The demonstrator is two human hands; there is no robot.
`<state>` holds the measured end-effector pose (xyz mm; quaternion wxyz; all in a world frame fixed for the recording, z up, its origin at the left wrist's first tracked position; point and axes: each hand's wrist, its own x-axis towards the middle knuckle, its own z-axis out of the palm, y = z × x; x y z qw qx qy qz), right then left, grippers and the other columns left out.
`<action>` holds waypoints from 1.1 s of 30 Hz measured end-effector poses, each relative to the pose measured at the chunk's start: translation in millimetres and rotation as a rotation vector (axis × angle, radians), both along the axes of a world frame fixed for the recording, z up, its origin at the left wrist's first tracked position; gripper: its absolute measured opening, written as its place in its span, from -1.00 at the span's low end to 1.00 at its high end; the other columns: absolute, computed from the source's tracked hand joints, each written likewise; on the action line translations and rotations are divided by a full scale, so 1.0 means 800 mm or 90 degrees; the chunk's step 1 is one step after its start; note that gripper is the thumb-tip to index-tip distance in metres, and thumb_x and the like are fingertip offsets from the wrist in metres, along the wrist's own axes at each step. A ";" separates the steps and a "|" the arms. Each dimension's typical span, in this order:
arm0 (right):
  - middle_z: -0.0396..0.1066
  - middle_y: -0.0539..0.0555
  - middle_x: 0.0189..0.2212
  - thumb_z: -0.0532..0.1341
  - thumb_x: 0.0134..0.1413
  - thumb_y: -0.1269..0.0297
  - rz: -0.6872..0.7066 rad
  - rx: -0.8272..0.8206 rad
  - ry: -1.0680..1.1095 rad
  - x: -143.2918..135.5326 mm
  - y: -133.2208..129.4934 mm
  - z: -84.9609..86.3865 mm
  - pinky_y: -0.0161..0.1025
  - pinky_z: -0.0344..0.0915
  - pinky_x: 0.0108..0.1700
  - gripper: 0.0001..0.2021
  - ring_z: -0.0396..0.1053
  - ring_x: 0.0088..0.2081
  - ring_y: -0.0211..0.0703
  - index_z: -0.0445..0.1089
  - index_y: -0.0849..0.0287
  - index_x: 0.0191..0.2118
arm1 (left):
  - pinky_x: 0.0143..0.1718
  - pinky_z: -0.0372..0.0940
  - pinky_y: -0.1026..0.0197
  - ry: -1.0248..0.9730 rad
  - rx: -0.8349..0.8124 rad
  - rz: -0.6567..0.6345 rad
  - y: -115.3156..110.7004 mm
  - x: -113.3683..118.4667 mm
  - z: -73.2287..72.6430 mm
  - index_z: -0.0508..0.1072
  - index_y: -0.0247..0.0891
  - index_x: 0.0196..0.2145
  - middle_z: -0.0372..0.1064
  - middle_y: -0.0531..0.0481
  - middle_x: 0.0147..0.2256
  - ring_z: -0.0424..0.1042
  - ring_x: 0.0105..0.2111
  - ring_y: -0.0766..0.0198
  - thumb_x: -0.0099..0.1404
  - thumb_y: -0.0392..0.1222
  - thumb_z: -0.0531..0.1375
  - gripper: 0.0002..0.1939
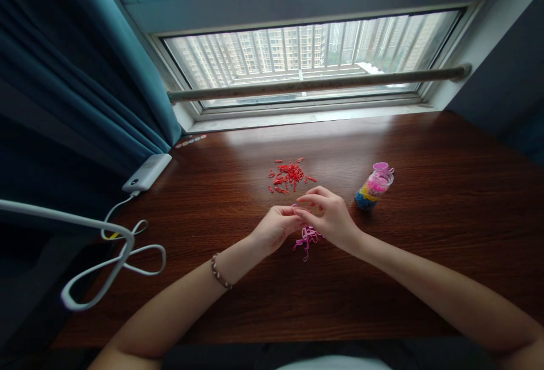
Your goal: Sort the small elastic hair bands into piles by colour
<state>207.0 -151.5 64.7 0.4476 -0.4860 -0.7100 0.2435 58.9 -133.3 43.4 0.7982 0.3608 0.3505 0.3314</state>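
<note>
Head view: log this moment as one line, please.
left hand: small pink item at fingertips | right hand: fingertips close by | pink loops: by hands | red pieces: scattered beyond | jar: lid open

L wrist point(236, 255): narrow bracelet point(221, 272), dark brown w/ pale flecks. L hand point(278, 228) & R hand point(334, 218) bare, forearms point(182, 296) likewise. Pale clothing point(334, 364), rounded outline, just off bench point(263, 319) near edge.

The wood-grained tabletop point(437, 211) is glossy, the pink loops point(309, 235) plastic-looking, the curtain point(106, 69) matt cloth.
</note>
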 end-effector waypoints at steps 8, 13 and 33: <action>0.42 0.03 -0.57 0.27 -0.14 0.27 0.029 -0.205 0.274 0.003 0.008 0.000 -0.34 0.21 -0.50 -0.88 0.32 -0.52 -0.26 0.48 0.23 -0.47 | -0.13 0.25 0.19 0.013 -0.002 -0.003 0.001 -0.001 0.000 0.51 -0.44 -0.36 0.47 -0.16 -0.38 0.43 -0.35 0.27 -0.02 -0.32 0.30 -0.79; 0.40 0.00 -0.60 0.30 -0.20 0.30 -0.029 -0.159 0.226 0.009 0.011 0.002 -0.36 0.19 -0.49 -0.92 0.27 -0.54 -0.29 0.49 0.19 -0.50 | -0.16 0.26 0.29 -0.009 0.010 0.068 0.007 -0.003 0.005 0.52 -0.42 -0.37 0.47 -0.11 -0.37 0.42 -0.35 0.34 -0.02 -0.35 0.29 -0.82; 0.23 0.06 -0.35 0.07 0.07 0.43 0.016 0.122 -0.023 0.032 -0.027 0.013 -0.28 0.26 -0.33 -0.72 0.25 -0.37 -0.25 0.39 0.07 -0.12 | -0.32 0.29 0.39 -0.028 -0.004 0.083 0.002 0.012 0.023 0.52 -0.41 -0.43 0.46 -0.06 -0.46 0.40 -0.44 0.40 -0.05 -0.37 0.31 -0.86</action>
